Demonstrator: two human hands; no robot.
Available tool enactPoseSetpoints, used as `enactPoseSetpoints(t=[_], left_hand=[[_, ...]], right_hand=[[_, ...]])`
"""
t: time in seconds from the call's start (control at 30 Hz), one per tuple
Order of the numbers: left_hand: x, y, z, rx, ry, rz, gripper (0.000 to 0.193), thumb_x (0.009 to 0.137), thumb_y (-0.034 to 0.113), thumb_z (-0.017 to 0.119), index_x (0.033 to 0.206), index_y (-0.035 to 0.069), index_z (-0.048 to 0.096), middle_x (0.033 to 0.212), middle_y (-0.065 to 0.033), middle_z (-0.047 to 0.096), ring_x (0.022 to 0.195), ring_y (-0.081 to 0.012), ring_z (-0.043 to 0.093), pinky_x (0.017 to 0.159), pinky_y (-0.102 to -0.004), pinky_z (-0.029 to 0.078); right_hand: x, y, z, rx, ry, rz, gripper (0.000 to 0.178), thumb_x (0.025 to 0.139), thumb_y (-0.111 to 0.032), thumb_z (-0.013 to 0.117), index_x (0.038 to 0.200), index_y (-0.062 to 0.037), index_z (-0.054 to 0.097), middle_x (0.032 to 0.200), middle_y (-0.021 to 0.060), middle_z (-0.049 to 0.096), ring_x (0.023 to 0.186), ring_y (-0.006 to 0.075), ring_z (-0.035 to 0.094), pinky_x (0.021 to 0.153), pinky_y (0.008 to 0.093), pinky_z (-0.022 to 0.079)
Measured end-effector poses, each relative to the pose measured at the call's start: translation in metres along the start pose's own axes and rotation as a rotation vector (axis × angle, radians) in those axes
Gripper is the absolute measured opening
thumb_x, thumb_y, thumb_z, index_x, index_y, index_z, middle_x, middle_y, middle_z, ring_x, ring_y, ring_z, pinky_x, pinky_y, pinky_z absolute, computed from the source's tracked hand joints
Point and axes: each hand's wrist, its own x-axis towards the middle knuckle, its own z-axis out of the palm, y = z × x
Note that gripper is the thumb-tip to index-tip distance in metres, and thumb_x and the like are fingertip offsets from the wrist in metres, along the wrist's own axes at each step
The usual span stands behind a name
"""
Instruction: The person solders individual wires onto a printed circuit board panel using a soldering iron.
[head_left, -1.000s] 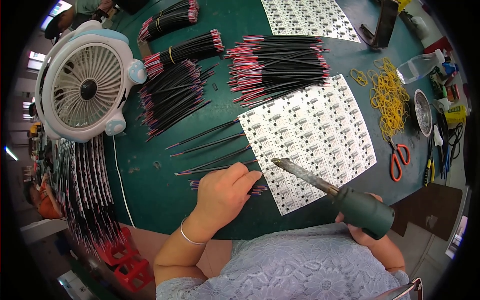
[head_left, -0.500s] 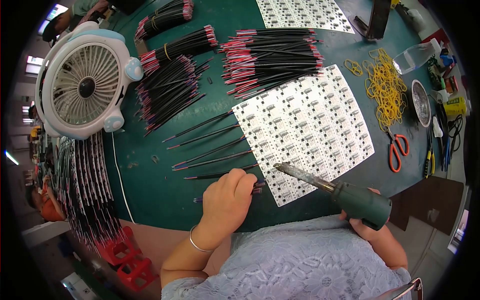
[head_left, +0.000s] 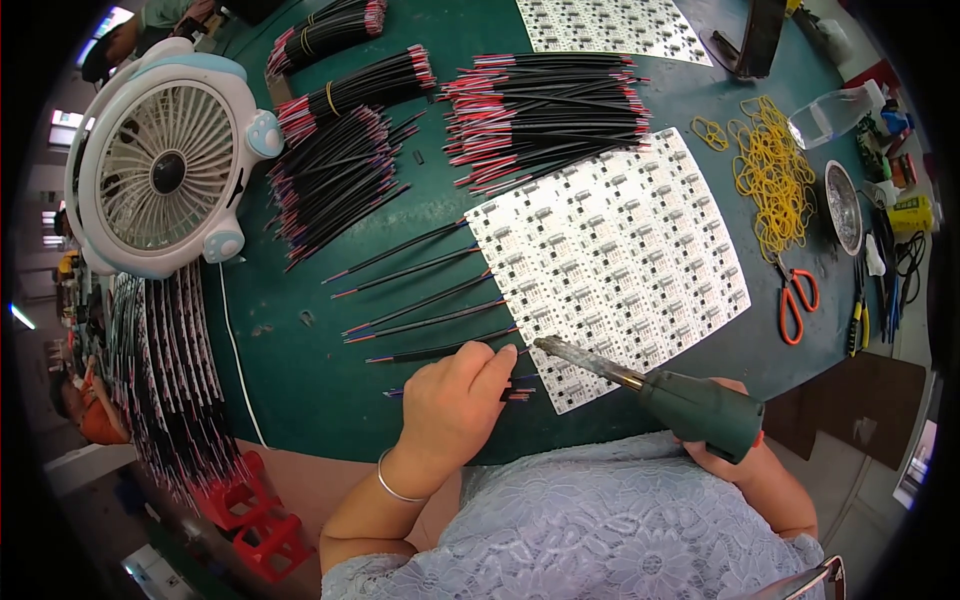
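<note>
My left hand (head_left: 448,405) pinches a short black cable at the left edge of a white circuit board sheet (head_left: 620,270); most of the cable is hidden under the fingers, and a bare-looking lead end pokes out beside the thumb. In my right hand (head_left: 715,455) is a green-handled soldering iron (head_left: 705,410). Its tip rests at the board's left edge, right by that lead end; whether they touch is too small to tell. Several black cables (head_left: 420,320) fan out leftward from the same edge. A few loose cables (head_left: 515,393) lie partly under my left hand.
Black cable piles (head_left: 545,115) and bundles (head_left: 355,95) lie beyond the board, near a white fan (head_left: 165,170). To the right are yellow rubber bands (head_left: 770,180), red-handled scissors (head_left: 797,300), a metal bowl (head_left: 843,207) and a clear bottle (head_left: 835,115). Another board sheet (head_left: 620,28) lies at the back.
The soldering iron's tip has moved left and slightly down to the board's edge. My left thumb has shifted toward the board, bringing the cable's lead end to that edge.
</note>
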Motion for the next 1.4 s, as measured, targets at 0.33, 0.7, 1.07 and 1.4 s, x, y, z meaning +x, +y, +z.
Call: enactPoseSetpoints(t=[0.33,0.7,1.07,1.4], left_hand=[[0.003,0.000,-0.003,0.007,-0.032,-0.018,0.033,0.060,0.001,0.076,0.091,0.004,0.067,0.073,-0.0037,0.054,0.057,-0.0184,0.057,0.047,-0.0291,0.045],[0.004,0.002,-0.004,0.019,-0.051,-0.032,0.030,0.062,0.003,0.076,0.090,0.004,0.067,0.072,-0.0037,0.053,0.056,-0.0187,0.056,0.047,-0.0299,0.045],[0.008,0.002,-0.007,0.030,-0.021,0.003,0.030,0.060,0.004,0.075,0.089,0.006,0.067,0.079,-0.0028,0.059,0.058,-0.0176,0.057,0.049,-0.0297,0.045],[0.015,-0.008,-0.013,0.092,-0.128,0.196,0.028,0.059,0.007,0.070,0.086,0.007,0.063,0.112,-0.0050,0.064,0.061,-0.0149,0.060,0.051,-0.0278,0.046]], right_hand=[[0.001,-0.002,0.000,0.090,-0.060,0.114,0.029,0.074,-0.012,0.064,0.103,-0.0097,0.067,0.105,0.0079,0.067,0.100,0.0283,0.059,0.093,0.0391,0.041],[-0.001,0.005,-0.002,0.155,-0.040,0.044,0.037,0.080,-0.022,0.065,0.111,-0.0020,0.061,0.101,0.0120,0.066,0.090,0.0262,0.064,0.086,0.0375,0.047],[0.000,0.007,0.011,0.783,0.083,0.246,0.062,0.087,-0.030,0.062,0.136,-0.0003,0.039,0.126,0.0149,0.054,0.094,0.0238,0.064,0.088,0.0381,0.049],[-0.010,0.016,0.007,0.673,0.111,0.169,0.052,0.088,-0.032,0.060,0.127,-0.0008,0.048,0.110,0.0126,0.059,0.085,0.0210,0.065,0.073,0.0336,0.052]])
